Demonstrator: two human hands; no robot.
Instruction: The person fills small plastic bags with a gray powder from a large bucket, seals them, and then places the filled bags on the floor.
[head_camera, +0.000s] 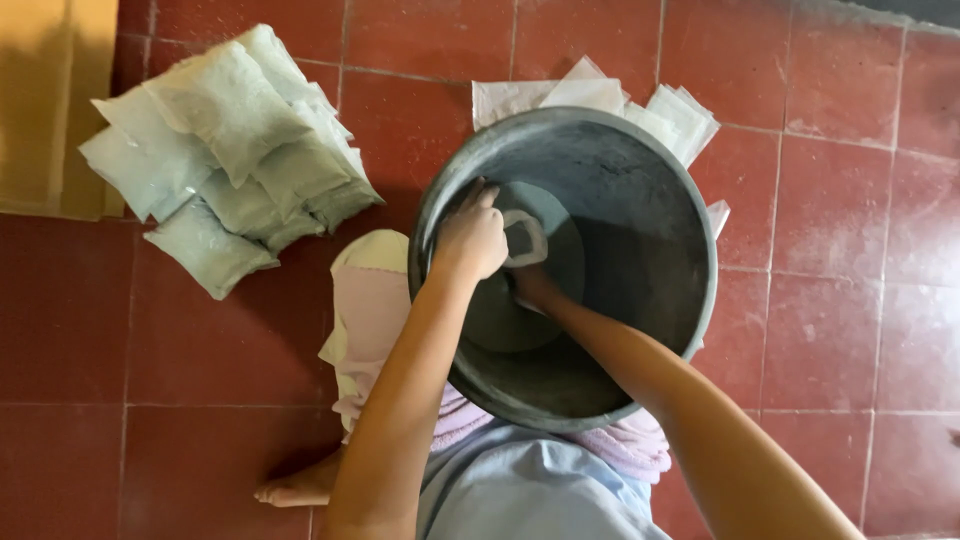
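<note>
Seen from above, a large dark grey bucket (690, 300) stands on a floor of red tiles (850, 250), tilted a little toward the person who is seated behind it. Both bare arms reach down inside. The bucket holds a mound of dark grey powder at its bottom, with dust coating the inner wall.

The left hand (470, 238) is curled closed near the bucket's left inner wall, gripping the edge of a small pale bag (522, 238) that sits just above the powder. The right hand (535, 288) is lower and deeper, partly hidden under the bag and in shadow; it touches the bag or the powder, but how far its fingers are open cannot be told. The bag's mouth appears dark, as though it has powder in it.

Behind the bucket, on the far side, a loose stack of flat empty white bags (600, 95) lies on the floor, partly hidden by the rim. To the left, well apart from the bucket, a pile of filled bags (235, 150), plump and greyish-green, is heaped on the tiles. Beside that pile, at the upper left corner, lies a sheet of tan cardboard (45, 100).

The person wears pale pink and light blue cloth; one bare foot (300, 488) rests on the floor at lower left. The tiles look dusty to the right.
</note>
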